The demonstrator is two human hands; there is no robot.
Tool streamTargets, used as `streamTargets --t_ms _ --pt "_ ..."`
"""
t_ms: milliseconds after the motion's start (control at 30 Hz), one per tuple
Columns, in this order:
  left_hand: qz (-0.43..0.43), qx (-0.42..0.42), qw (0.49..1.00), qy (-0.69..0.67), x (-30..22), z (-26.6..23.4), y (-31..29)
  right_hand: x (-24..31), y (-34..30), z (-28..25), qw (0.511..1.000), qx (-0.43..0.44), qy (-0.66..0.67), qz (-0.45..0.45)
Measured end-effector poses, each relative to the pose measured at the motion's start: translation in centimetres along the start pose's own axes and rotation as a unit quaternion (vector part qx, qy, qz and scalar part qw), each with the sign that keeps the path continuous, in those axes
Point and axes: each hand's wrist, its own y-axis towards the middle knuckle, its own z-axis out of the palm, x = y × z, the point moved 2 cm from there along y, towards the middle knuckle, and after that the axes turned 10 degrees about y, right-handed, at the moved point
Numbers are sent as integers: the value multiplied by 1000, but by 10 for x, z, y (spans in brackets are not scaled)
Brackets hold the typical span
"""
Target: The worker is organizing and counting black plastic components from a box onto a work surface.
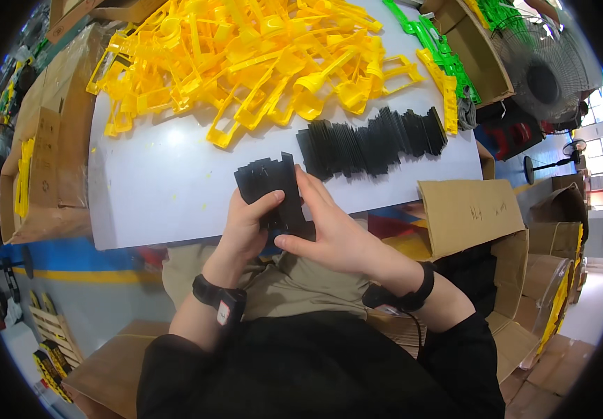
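A stack of thin black flat plastic pieces (pixel 258 178) is held over the table's near edge, in front of my body. My left hand (pixel 245 222) is closed around its left side, thumb across the face. My right hand (pixel 329 234) is closed at the right side, fingers and thumb along one black strip (pixel 289 188) that stands slightly higher than the others. Whether that strip is separate from the stack I cannot tell. Beyond my right hand, a long row of similar black pieces (pixel 368 145) lies on the white table (pixel 155 188).
A big heap of yellow plastic frames (pixel 245 63) covers the table's far side. Green plastic parts (pixel 448 52) lie at the far right, near a fan (pixel 540 80). Cardboard boxes stand left (pixel 39 160) and right; an open carton (pixel 472 216) sits by my right arm.
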Motion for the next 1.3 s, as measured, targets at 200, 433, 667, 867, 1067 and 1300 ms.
streamTargets --t_ms 200,433,667,867,1067,1300 --pt "113 -88 984 107 1 -14 2 -1 10 4 996 -82 36 -2" --pt "147 -163 967 131 5 -10 10 -16 24 20 978 -201 44 -35" --pt "112 -201 963 138 -1 -18 11 -27 21 20 976 -217 14 -4" --pt "54 -103 993 30 -1 -22 13 -32 24 31 972 -141 -119 -143" --pt "11 -103 988 112 -22 -36 5 -8 27 3 923 -100 -351 -123" --pt "14 -121 992 34 -28 -37 0 -31 28 -1 888 34 -419 -186"
